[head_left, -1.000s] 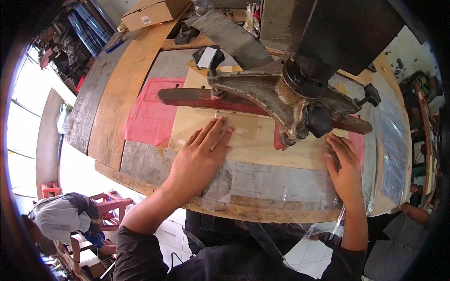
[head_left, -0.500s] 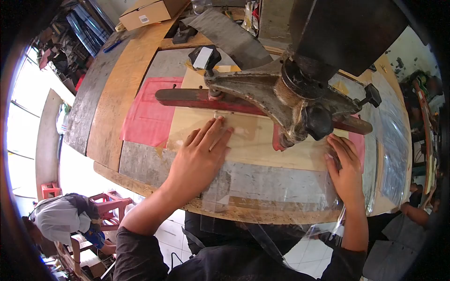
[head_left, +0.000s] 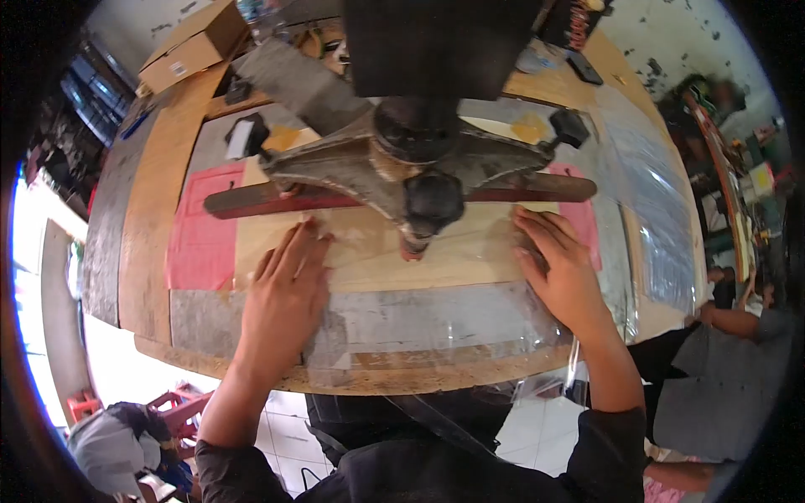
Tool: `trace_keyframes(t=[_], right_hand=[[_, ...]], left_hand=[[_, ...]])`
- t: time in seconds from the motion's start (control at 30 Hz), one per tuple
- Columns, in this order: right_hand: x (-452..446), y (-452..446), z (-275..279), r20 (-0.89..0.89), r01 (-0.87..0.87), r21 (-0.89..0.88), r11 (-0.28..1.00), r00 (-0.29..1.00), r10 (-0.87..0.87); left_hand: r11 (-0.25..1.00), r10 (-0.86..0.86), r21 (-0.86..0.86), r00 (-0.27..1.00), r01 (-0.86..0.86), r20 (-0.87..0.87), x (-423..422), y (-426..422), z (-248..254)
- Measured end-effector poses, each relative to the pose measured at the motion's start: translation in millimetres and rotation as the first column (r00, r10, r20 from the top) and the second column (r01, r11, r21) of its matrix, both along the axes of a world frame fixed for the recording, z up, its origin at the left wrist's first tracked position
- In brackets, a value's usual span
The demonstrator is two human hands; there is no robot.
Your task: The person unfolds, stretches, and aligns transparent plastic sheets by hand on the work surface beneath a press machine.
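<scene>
Clear plastic sheet [head_left: 453, 323] lies over the cream-coloured bed [head_left: 377, 272] and hangs past the table's front edge. My left hand [head_left: 289, 289] rests palm down on the left of it, fingers stretched forward, fingertips close to the long dark bar [head_left: 239, 201] of a machine. On the right, my right hand [head_left: 558, 264] touches the sheet with fingers extended and thumb apart, its fingertips just below the bar. A metal bracket with black knobs [head_left: 434, 198] carries the bar from above. Whether the bar presses on the plastic cannot be made out.
Pink sheets [head_left: 201, 230] show at both ends of the bed. A cardboard box [head_left: 189, 50] sits at the back left, and a stack of clear plastic [head_left: 658, 239] at the right. One person [head_left: 113, 448] is low at left; another person [head_left: 725, 381] is at right.
The view has turned right, so the machine appears more central. My right hand's fingertips are now nearer the bar. My left hand stays flat by the bar.
</scene>
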State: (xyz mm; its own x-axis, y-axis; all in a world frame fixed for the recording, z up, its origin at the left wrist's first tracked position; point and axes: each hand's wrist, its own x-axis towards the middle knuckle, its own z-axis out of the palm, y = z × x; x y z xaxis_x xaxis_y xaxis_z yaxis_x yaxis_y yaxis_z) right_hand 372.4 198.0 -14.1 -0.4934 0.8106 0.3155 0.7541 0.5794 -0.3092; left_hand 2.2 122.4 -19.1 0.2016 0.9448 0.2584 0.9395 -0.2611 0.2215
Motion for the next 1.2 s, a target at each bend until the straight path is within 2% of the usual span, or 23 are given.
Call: trace_keyframes(t=[0.1,0.33,0.4,0.73,1.0,1.07,1.2], right_hand=[[1.3,-0.1,-2.1,-0.051,0.007,-0.021,1.0,0.999,-0.008],[3.4,-1.0,-6.3,-0.042,0.037,-0.011,0.999,0.998,-0.038],[5.8,1.0,-10.0,-0.019,-0.005,0.03,1.0,1.0,0.006],[4.3,-1.3,-10.2,-0.063,-0.002,-0.003,1.0,0.998,0.002],[5.0,-2.9,-12.7,-0.038,-0.027,0.108,0.994,0.999,0.031],[4.4,-3.9,-12.3,-0.048,-0.028,0.11,0.994,0.998,0.033],[4.7,-2.8,-12.6,-0.051,-0.031,0.107,0.994,0.998,0.037]], left_hand=[[1.0,-0.007,0.028,0.997,0.009,-0.079,0.0,0.7,-2.1],[1.0,0.009,-0.01,1.0,-0.009,-0.029,3.6,-0.3,4.5],[1.0,0.013,-0.022,1.0,-0.013,-0.006,5.0,0.8,3.7],[1.0,0.005,0.006,1.0,-0.005,-0.008,4.7,1.1,4.7],[0.998,-0.005,0.06,0.998,0.008,-0.065,0.3,-1.2,-0.3],[0.999,-0.016,0.043,1.0,0.016,-0.011,0.8,-1.4,0.2],[0.997,-0.018,0.079,1.0,0.02,-0.023,-0.1,-1.5,-1.1]])
